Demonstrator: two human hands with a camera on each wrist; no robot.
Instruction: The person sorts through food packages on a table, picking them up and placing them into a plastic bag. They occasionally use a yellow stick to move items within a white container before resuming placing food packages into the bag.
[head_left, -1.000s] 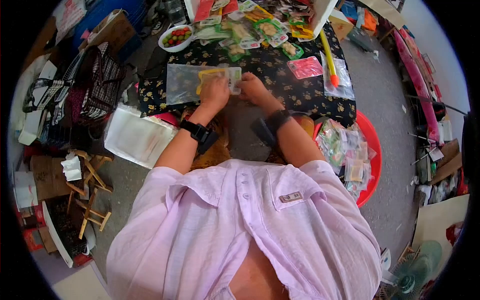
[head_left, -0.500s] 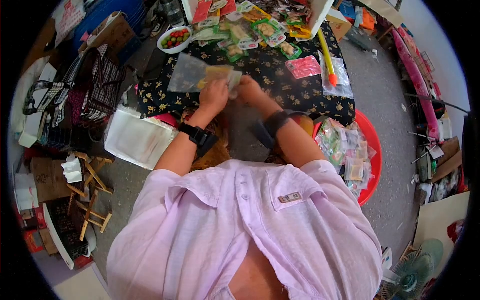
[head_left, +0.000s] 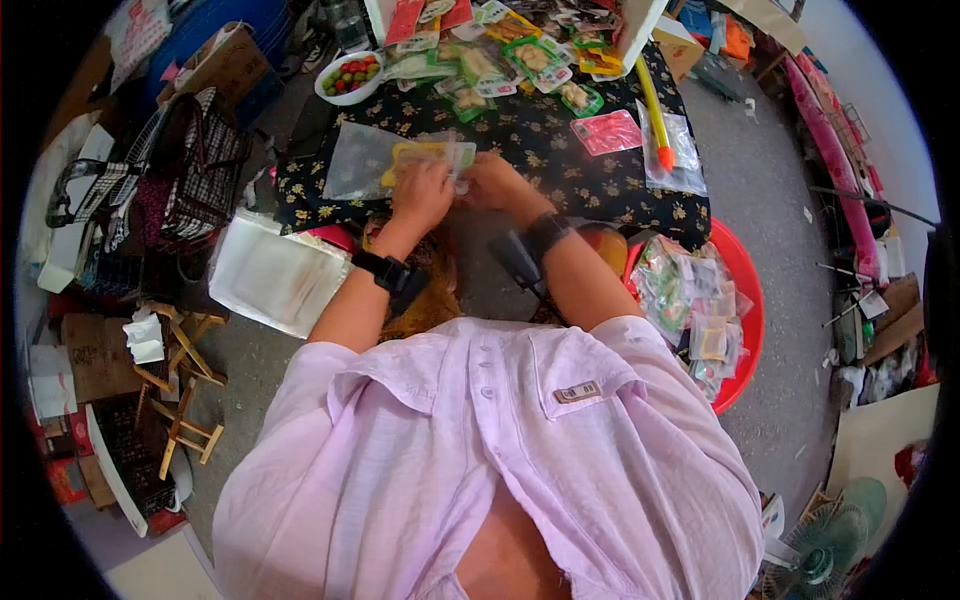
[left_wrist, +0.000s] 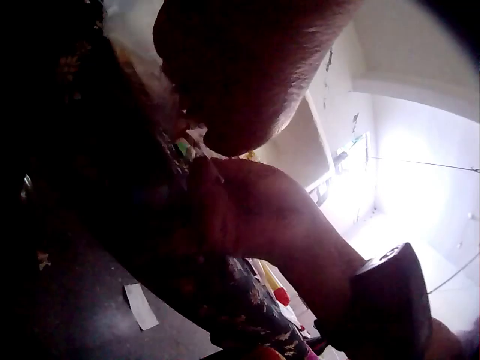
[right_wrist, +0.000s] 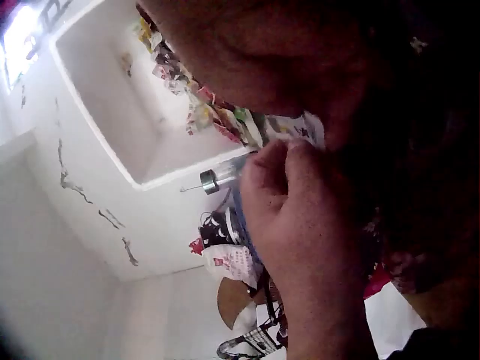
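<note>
Since the frame half a second back, the clear plastic bag (head_left: pixel 362 160) has come back down from its tilted lift and lies flatter on the dark floral tablecloth (head_left: pixel 560 170), and both hands have shifted slightly toward the person's left. The left hand (head_left: pixel 422 193) rests over the bag's open end with its fingers curled onto the yellow-backed packet (head_left: pixel 425 153) that sits half inside the bag. The right hand (head_left: pixel 492 182) meets it from the other side, fingers bent and pinching the same packet's edge; in the right wrist view a white and green corner of the packet (right_wrist: pixel 296 127) shows just above the left hand's (right_wrist: pixel 300 217) knuckles. The left wrist view is too dark to show the grip itself, only the right hand (left_wrist: pixel 255 210) and the black wrist strap (left_wrist: pixel 390 307).

Farther up the table lie more snack packets (head_left: pixel 500 60), a white bowl of small red and green fruit (head_left: pixel 350 76), a pink packet (head_left: pixel 610 132) and a yellow stick with an orange tip (head_left: pixel 655 115). A red basin (head_left: pixel 745 290) filled with bagged packets stands on the floor to the person's right, and a stack of clear bags (head_left: pixel 270 275) lies to the left.
</note>
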